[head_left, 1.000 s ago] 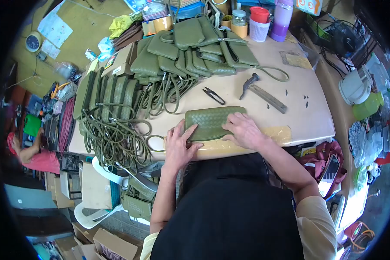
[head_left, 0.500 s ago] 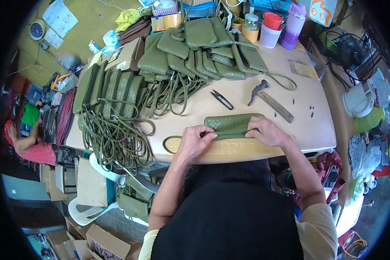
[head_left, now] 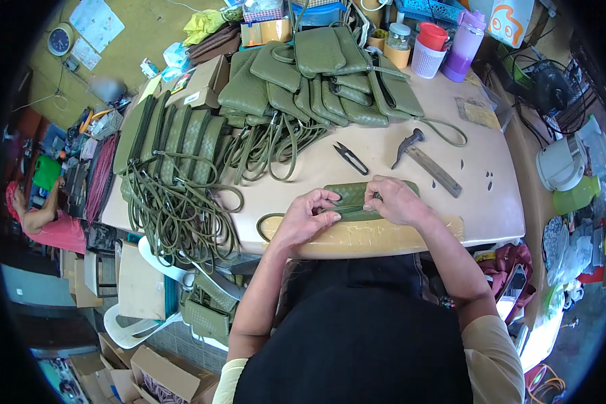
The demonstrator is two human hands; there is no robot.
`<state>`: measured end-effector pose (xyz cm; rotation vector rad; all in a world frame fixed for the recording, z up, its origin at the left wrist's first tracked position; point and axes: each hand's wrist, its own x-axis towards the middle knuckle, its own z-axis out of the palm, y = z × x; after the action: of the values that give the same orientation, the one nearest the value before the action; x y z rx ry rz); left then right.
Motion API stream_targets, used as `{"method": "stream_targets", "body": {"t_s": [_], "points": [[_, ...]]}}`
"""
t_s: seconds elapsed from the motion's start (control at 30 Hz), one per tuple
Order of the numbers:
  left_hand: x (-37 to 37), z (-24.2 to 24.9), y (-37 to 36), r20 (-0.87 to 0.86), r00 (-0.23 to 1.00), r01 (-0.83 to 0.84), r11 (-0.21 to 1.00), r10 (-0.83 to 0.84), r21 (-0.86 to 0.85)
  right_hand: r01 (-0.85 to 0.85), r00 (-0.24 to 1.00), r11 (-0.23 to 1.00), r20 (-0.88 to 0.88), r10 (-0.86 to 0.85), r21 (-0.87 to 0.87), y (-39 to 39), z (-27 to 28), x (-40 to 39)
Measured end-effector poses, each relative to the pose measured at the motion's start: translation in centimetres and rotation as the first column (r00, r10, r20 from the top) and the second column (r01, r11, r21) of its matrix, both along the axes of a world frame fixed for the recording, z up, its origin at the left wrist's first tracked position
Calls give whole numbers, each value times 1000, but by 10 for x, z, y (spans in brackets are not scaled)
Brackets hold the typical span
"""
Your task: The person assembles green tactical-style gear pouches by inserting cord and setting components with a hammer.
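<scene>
A green woven-pattern pouch [head_left: 349,194] lies at the table's front edge, its zipper side facing me. My left hand [head_left: 306,217] holds the pouch's left end, with thumb and fingers on either side of the zipper edge. Over the middle of the pouch, my right hand [head_left: 396,200] has its fingers curled in a pinch at the zipper line. What sits between those fingertips is hidden. A green cord loop [head_left: 262,227] sticks out left of my left hand. Under the pouch is a tan, tape-covered strip [head_left: 384,234] along the edge.
Thread snips [head_left: 351,159] and a hammer [head_left: 425,161] lie beyond the pouch. Stacked green pouches [head_left: 316,81] fill the back, with more pouches [head_left: 182,138] and tangled straps [head_left: 175,209] at left. A purple bottle [head_left: 463,47] stands back right. Another person [head_left: 55,225] is far left.
My right hand has moved left along the zipper edge, from the pouch's right end to its middle, and lifted slightly. My left thumb and fingers have spread farther apart. The view has shifted a little.
</scene>
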<state>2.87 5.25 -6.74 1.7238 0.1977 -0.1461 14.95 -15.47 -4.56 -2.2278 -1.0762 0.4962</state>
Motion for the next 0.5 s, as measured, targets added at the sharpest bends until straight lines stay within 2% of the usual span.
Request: {"method": "stream_targets", "body": {"t_s": [0.07, 0.1, 0.17, 0.27, 0.33, 0.37, 0.43, 0.47, 0.5], "points": [[0, -2, 0, -35, 999, -36, 989, 31, -144, -11, 1000, 1000, 14, 11, 13, 0, -2, 1], [1, -4, 0, -37, 999, -40, 988, 35, -146, -12, 1000, 1000, 22, 12, 19, -1, -1, 0], [2, -7, -2, 60, 998, -26, 1000, 25, 6, -21, 999, 1000, 28, 20, 22, -3, 0, -1], [3, -8, -2, 6, 999, -42, 997, 43, -57, 5, 999, 997, -34, -2, 78, -7, -2, 0], [5, -8, -1, -12, 999, -53, 997, 53, -50, 162, 945, 951, -320, -72, 264, -8, -9, 4], [5, -9, -1, -30, 998, -63, 997, 61, -43, 160, 944, 952, -321, -70, 262, -5, -6, 1], [6, -2, 0, -60, 996, -64, 996, 61, -54, 287, 884, 866, -461, -75, 410, 9, 3, -15], [7, 0, 0, -85, 995, -63, 996, 58, -65, 286, 884, 866, -461, -73, 411, 18, 3, -18], [7, -1, 1, -84, 995, -64, 996, 58, -65, 74, 962, 881, -268, 62, 467, 26, 3, -20]]}}
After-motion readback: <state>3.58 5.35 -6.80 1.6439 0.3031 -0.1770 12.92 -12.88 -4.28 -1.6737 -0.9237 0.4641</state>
